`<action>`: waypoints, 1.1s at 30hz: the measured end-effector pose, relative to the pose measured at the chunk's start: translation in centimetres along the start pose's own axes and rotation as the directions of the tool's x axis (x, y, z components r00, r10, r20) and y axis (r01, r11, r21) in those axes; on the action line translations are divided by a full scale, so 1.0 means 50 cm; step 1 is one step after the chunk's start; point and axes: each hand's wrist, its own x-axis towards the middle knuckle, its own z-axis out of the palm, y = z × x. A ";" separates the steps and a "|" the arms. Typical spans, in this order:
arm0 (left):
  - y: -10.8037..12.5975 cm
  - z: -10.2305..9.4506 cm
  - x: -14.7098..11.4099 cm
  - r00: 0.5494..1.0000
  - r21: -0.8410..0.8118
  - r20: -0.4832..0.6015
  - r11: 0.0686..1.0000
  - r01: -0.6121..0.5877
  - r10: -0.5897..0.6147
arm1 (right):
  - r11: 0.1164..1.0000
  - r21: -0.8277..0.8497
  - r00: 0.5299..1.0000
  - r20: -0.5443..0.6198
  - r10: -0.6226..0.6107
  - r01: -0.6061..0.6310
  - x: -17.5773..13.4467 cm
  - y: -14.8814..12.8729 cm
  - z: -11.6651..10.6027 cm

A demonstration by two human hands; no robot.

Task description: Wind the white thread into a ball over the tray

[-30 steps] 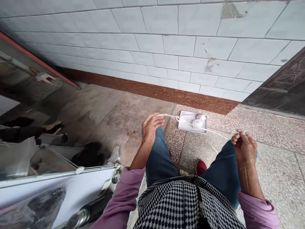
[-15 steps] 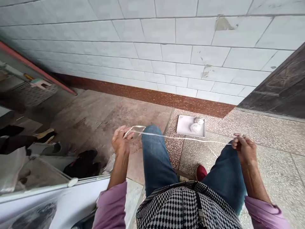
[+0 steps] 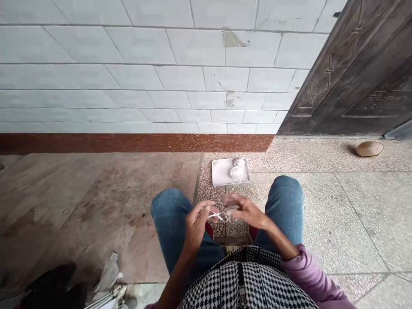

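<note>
My left hand [image 3: 200, 219] is in front of my left knee, its thumb and fingers pinched on a white cord [image 3: 216, 215]. The cord makes a small loop between the two hands. Close beside it on the right is my right hand [image 3: 246, 211], blurred by motion, with thumb and fingers apart around the loop's end. Whether it touches the cord is hard to see. Beyond the hands, a white tray [image 3: 220, 174] lies on the floor. A ball of white cord [image 3: 236, 172] sits in it with another white ball [image 3: 239, 162] behind, and thin strands trail out to the right.
A tiled wall [image 3: 154, 101] with a red-brown base strip [image 3: 128, 143] runs across the front. To the right stand a dark carved door [image 3: 350, 81] and a tan rounded object [image 3: 369, 148] on the floor. Dark items and a crumpled plastic bag [image 3: 109, 272] lie lower left.
Both hands have come together from wide apart, and the cord stretched between them is now a small loop. The view has turned to the right.
</note>
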 end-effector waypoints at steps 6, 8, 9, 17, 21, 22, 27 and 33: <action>-0.009 0.012 0.013 0.998 0.024 0.046 0.999 0.048 -0.049 | 0.991 0.108 0.990 0.125 0.068 -0.082 -0.036 0.053 0.085; -0.010 0.001 0.019 0.997 0.024 0.014 0.997 0.074 -0.074 | 0.980 0.149 0.983 0.147 0.110 -0.132 -0.042 0.074 0.079; -0.011 -0.005 0.021 0.997 0.041 0.009 0.996 0.082 -0.082 | 0.977 0.161 0.985 0.126 0.117 -0.137 -0.043 0.084 0.074; -0.015 -0.027 0.028 0.985 0.062 0.036 0.985 0.163 -0.166 | 0.961 0.248 0.987 -0.068 0.147 -0.126 -0.019 0.149 0.052; -0.015 -0.016 0.020 0.962 0.104 0.182 0.976 0.189 -0.205 | 0.972 0.216 0.976 -0.175 0.129 -0.089 -0.012 0.156 0.036; -0.017 -0.010 0.018 0.953 0.141 0.215 0.972 0.188 -0.215 | 0.970 0.222 0.974 -0.177 0.140 -0.100 -0.011 0.156 0.031; -0.043 0.019 0.018 0.953 0.422 0.232 0.903 0.080 -0.193 | 0.991 0.105 0.978 -0.185 0.098 -0.079 -0.010 0.144 0.019; -0.085 0.034 0.021 0.930 0.544 0.347 0.834 -0.095 -0.121 | 0.998 -0.052 0.998 -0.059 -0.022 0.018 -0.027 0.116 0.059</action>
